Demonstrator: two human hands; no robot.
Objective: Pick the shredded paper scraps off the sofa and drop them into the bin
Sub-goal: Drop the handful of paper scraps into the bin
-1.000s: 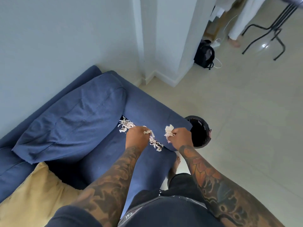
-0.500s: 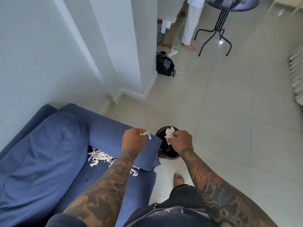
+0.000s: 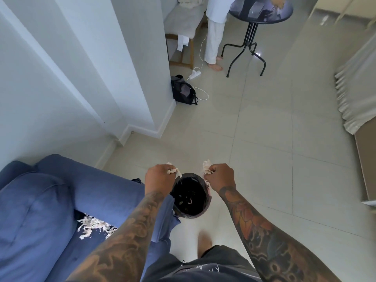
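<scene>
White paper scraps [image 3: 206, 166] clenched in right hand [image 3: 220, 177], left hand [image 3: 159, 178] likewise, above bin [image 3: 190, 195]

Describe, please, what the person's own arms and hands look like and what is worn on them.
Both forearms are bare, with no sleeves, gloves, rings or wristbands showing. The left hand ends a forearm covered in dark swirling tattoos. The right hand ends a forearm tattooed in colour, with orange petal-like shapes and dark blue-black patterns below them.

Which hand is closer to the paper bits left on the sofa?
The left hand. It grips scraps at the bin's left rim, on the sofa side, up and right of the paper bits. The right hand grips scraps at the bin's far-right rim, farther away.
</scene>
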